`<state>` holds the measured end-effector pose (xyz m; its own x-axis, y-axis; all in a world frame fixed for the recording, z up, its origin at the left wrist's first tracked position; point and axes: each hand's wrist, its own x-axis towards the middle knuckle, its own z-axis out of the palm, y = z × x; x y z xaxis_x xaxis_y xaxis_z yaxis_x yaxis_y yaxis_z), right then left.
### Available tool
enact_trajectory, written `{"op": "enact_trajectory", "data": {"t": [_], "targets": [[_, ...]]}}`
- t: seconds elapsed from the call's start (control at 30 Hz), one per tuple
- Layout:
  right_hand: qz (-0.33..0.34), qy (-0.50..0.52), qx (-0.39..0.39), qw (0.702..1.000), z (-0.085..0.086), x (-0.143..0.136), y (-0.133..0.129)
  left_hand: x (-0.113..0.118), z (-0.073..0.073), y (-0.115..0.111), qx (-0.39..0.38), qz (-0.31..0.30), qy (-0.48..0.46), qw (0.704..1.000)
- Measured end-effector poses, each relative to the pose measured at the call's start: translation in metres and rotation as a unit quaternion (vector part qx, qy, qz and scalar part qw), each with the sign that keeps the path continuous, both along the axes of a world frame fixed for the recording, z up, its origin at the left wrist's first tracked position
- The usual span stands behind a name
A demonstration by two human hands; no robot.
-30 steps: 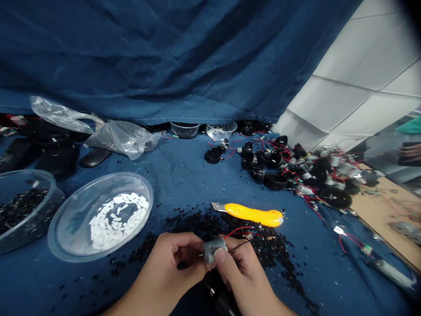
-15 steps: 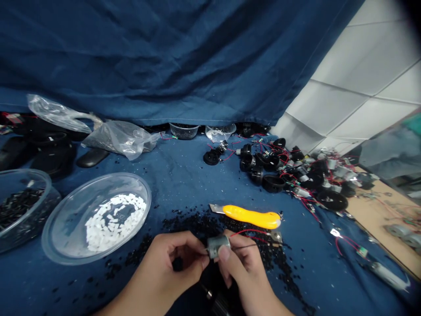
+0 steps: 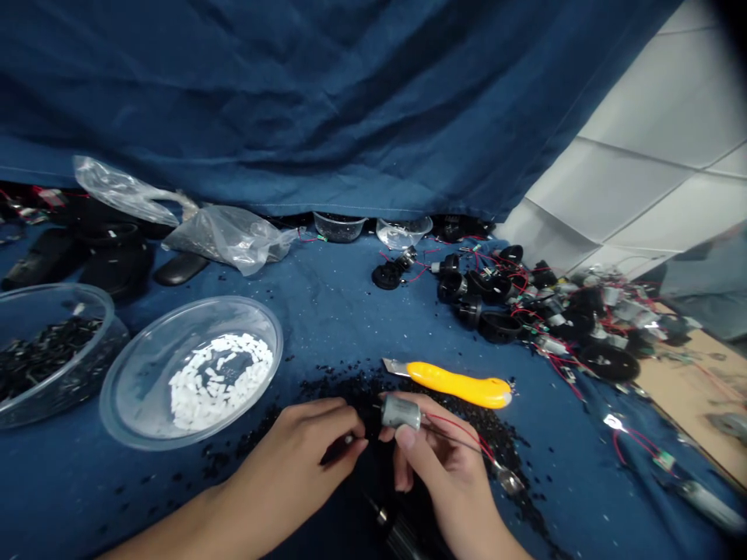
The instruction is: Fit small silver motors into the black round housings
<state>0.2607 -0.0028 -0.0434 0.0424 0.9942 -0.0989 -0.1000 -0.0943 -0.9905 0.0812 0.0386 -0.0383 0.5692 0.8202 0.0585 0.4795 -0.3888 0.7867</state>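
Between the thumb and fingers of my right hand (image 3: pixel 447 459) is a small silver motor (image 3: pixel 401 412), its thin shaft pointing left. Red and dark wires (image 3: pixel 461 428) trail from it to a shiny round metal piece (image 3: pixel 509 480). To the left of the motor, apart from it, my left hand (image 3: pixel 315 443) is closed in a pinch, with a small whitish thing (image 3: pixel 348 439) at the fingertips. Beyond my hands lies a yellow utility knife (image 3: pixel 458 384), blade out to the left. Below them is a dark tool with a metal tip (image 3: pixel 382 515), partly hidden.
A clear bowl of white pieces (image 3: pixel 192 373) stands left, beside a tub of black bits (image 3: pixel 113 327). Black crumbs (image 3: pixel 344 383) litter the blue cloth. Motors, black housings and red wires (image 3: pixel 560 311) are heaped at the right. Plastic bags (image 3: pixel 233 237) lie at the back left.
My left hand has drawn away from the motor, to the left. The motor now tilts differently in my right hand, and the metal piece hangs lower. The view has shifted slightly.
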Motion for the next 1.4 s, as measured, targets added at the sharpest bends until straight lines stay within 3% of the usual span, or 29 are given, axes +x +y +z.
{"op": "enact_trajectory", "data": {"t": [0.3,0.4,0.53,0.63,0.9,1.17,1.4], "targets": [[0.003,-0.047,0.007,0.999,0.003,-0.004,0.002,0.000,0.001,0.006,-0.033,-0.022,0.003,0.999],[0.009,-0.121,0.037,0.992,0.003,-0.002,0.001,-0.001,0.005,0.007,-0.032,-0.034,0.013,0.999],[0.051,-0.254,0.092,0.962,-0.001,0.002,-0.001,-0.002,0.006,0.008,-0.026,-0.040,0.013,0.999],[0.077,-0.295,0.101,0.947,-0.002,0.005,-0.002,-0.002,0.004,0.008,-0.020,-0.042,0.016,0.999],[0.017,-0.250,0.097,0.963,-0.003,0.004,0.002,0.000,-0.001,0.003,0.025,-0.036,0.038,0.998],[0.037,-0.241,0.091,0.966,-0.004,0.004,0.002,0.004,-0.005,0.006,0.078,-0.043,0.069,0.994],[0.049,-0.240,0.072,0.967,-0.003,0.005,0.002,-0.002,0.000,0.008,0.082,-0.033,0.084,0.993]]}}
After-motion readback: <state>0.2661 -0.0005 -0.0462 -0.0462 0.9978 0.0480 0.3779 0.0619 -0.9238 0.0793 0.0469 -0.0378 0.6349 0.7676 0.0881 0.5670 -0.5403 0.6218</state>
